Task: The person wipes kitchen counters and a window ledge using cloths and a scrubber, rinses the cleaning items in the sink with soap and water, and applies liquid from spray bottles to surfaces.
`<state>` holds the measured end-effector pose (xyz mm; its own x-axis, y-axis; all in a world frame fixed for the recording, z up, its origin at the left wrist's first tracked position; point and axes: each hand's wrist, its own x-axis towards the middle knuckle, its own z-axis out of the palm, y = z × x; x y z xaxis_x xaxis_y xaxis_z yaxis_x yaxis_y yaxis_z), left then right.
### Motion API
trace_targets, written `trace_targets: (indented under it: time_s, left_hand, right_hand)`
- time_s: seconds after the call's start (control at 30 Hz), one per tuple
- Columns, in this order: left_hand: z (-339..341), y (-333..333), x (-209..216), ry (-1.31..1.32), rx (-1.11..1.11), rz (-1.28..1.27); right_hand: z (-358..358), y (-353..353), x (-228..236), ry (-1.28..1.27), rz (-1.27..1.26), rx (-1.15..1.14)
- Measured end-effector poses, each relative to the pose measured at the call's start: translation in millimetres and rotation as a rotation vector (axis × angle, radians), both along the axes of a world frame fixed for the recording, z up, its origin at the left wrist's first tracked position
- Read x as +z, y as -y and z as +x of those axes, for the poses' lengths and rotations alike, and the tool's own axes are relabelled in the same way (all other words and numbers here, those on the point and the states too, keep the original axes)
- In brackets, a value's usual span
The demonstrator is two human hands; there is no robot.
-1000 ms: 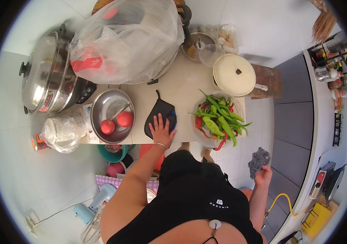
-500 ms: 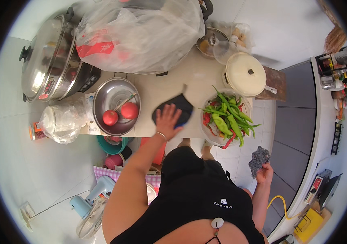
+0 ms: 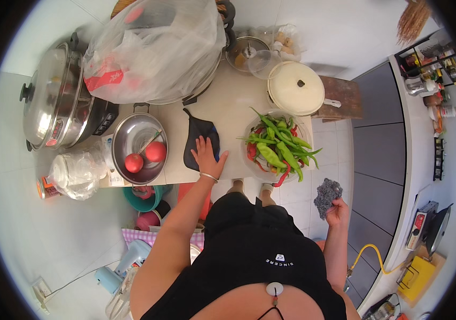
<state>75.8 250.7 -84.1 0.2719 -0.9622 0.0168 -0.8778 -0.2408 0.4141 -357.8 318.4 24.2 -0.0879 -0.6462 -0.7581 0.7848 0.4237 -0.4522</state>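
Observation:
My left hand (image 3: 209,160) lies flat with spread fingers, its palm against the edge of a flat black cloth piece (image 3: 198,136) with a thin strap and a bit of blue trim. Off to the right, beyond the table, my right hand (image 3: 338,212) grips a crumpled dark grey fuzzy cloth (image 3: 326,196). Left of the black piece, a steel pan (image 3: 141,128) holds two tomatoes (image 3: 156,151) and a thin stick-like tool. On its other side, a clear bowl (image 3: 262,172) is heaped with green chilli peppers (image 3: 284,143) and some red ones.
A large plastic bag (image 3: 153,58) covers something at the back of the pale table (image 3: 228,101). A steel-lidded electric cooker (image 3: 52,96) stands at the left, a cream lidded pot (image 3: 297,88) at the back right. Below on the left are a teal basin (image 3: 145,201) and a blue fan (image 3: 132,256).
The black cloth piece has turned so that its strap points to the far left, with my left hand now at its right edge. My right hand still holds the grey cloth.

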Motion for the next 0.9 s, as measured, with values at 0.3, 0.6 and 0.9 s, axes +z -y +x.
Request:
trace_targets:
  time_s: [0.3,0.6,0.9]
  left_hand:
    - [-85.8,-2.6,42.0,-1.568,0.434,0.523]
    - [-27.8,-7.1,44.8,-1.663,0.463,0.296]
    - [3.2,43.1,38.6,-1.617,0.532,0.256]
  right_hand:
    - [-24.6,-11.3,-20.4,0.007,-0.052,-0.004]
    - [-57.2,-36.1,-26.1,0.064,-0.052,-0.117]
    - [-56.1,-34.4,-24.7,0.033,-0.036,-0.117]
